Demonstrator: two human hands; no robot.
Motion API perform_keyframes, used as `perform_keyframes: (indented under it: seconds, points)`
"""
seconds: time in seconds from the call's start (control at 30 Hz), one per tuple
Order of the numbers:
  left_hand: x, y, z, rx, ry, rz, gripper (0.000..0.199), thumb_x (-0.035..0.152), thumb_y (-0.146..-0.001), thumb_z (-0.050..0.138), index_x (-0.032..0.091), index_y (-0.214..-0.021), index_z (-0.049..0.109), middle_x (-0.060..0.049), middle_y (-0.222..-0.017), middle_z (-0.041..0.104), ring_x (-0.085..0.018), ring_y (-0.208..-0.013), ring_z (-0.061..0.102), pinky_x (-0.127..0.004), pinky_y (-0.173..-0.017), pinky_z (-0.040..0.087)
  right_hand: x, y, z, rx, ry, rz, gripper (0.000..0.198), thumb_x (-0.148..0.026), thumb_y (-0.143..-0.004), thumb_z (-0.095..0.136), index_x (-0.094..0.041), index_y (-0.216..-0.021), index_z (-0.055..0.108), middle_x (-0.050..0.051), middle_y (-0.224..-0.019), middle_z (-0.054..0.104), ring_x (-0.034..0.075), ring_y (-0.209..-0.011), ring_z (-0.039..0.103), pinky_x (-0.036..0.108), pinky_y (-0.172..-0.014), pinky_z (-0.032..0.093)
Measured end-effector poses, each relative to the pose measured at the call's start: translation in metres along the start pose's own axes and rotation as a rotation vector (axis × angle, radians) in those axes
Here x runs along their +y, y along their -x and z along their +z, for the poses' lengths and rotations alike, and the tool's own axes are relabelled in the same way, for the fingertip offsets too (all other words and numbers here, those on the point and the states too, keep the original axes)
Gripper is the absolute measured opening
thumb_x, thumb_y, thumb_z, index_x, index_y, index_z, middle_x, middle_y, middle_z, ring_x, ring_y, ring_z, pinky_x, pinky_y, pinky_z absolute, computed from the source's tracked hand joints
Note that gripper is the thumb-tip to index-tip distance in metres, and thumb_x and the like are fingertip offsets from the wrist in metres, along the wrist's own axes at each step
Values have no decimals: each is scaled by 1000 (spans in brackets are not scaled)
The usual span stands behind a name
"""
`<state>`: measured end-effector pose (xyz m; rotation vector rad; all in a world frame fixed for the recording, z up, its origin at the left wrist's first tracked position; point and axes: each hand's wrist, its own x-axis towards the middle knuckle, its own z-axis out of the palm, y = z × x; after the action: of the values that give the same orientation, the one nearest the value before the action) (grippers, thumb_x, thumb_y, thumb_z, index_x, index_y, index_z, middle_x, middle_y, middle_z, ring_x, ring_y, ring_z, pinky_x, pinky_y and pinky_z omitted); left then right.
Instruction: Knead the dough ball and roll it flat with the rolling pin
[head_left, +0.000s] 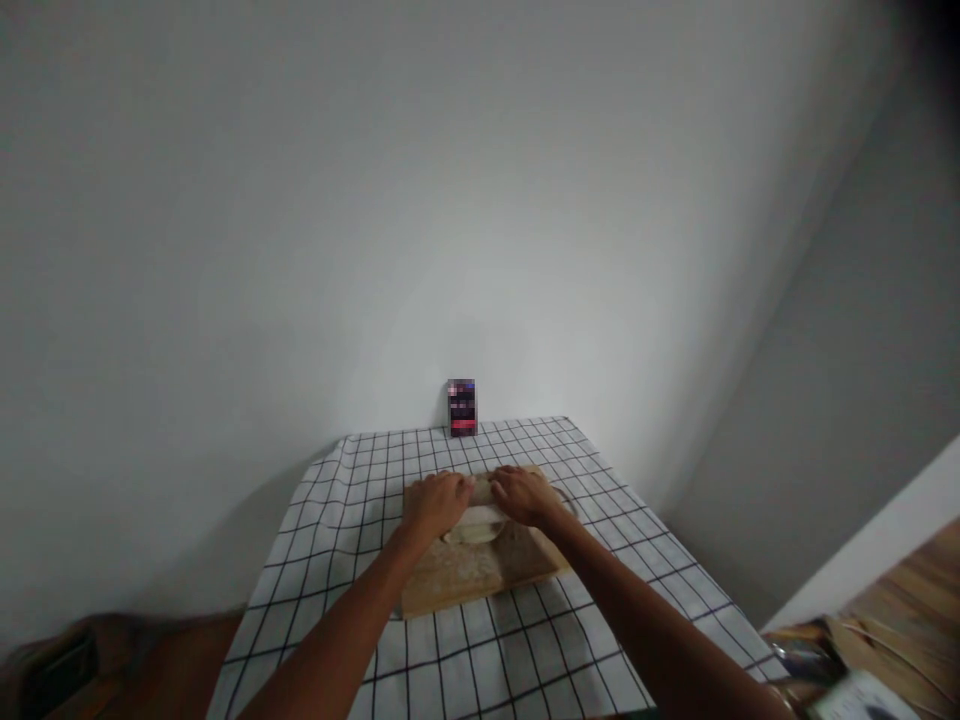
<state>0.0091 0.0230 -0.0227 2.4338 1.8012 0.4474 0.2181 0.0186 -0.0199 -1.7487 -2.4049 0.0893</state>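
A wooden board (480, 580) lies on the table with a flat, pale piece of dough (474, 534) on it. Across the dough runs a light rolling pin (481, 515), its ends covered by my hands. My left hand (441, 500) is closed over the pin's left part, thumb turned inward. Over its right part, my right hand (521, 492) is closed in the same way. Both palms face down, and the fingertips are partly hidden on the far side. Dusty pale marks, like flour, show on the board's near half.
A white cloth with a dark grid (495, 660) covers the table. At its far edge a phone-like upright object (462, 408), pixelated, leans against the wall (480, 250). Assorted items (817, 660) sit at lower right; a brown piece of furniture (180, 655) stands at lower left.
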Motion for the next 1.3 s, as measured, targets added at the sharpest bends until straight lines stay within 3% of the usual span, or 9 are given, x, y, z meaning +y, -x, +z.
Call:
perform_keyframes:
  seconds: [0.13,0.27,0.6,0.87,1.0,1.2,1.3]
  points:
    - [1,-12,-2,34,-21,-74,55,58,-109,38,24,-99,79,-11,-108,82,-29,-102,77,-38,-88,53,-2,-12,-1,22,29,117,44,-38,-112,37,-19,-113,77,15,-121,79,26,-109,75,37,-95,52]
    - [2,-13,-2,47,-37,-133,52,52,-109,39,21,-98,79,-12,-105,83,-28,-98,78,-36,-84,52,-3,-15,-3,50,18,168,42,-37,-110,41,-17,-112,78,16,-122,79,27,-110,75,35,-92,53]
    - [7,-3,-1,30,-141,-148,38,37,-108,43,23,-108,78,-9,-116,80,-25,-112,74,-34,-94,52,0,2,-8,124,13,47,42,-37,-110,42,-17,-111,79,18,-117,79,31,-111,75,40,-90,55]
    - [14,1,-7,2,-209,-152,39,36,-111,41,25,-109,78,-8,-118,81,-24,-111,75,-33,-93,53,-1,3,-8,126,-36,71,44,-38,-110,42,-16,-114,79,20,-120,79,31,-115,74,43,-96,54]
    - [12,6,-5,12,-259,-84,39,35,-113,38,25,-120,75,-10,-126,79,-25,-120,72,-35,-100,52,-3,4,-6,128,-29,78,43,-38,-110,42,-17,-117,78,18,-123,78,32,-118,73,45,-99,53]
    - [7,12,-4,21,-244,-38,33,34,-110,44,29,-123,74,-7,-123,80,-26,-121,70,-36,-102,54,-10,12,-2,143,-28,159,40,-38,-109,44,-21,-120,78,19,-130,76,37,-131,66,67,-117,36]
    - [6,12,-1,46,-195,-34,32,33,-108,47,29,-125,74,-7,-125,80,-27,-125,68,-39,-107,52,-12,16,-3,128,-30,176,41,-37,-110,41,-21,-122,76,17,-132,75,37,-130,66,68,-117,34]
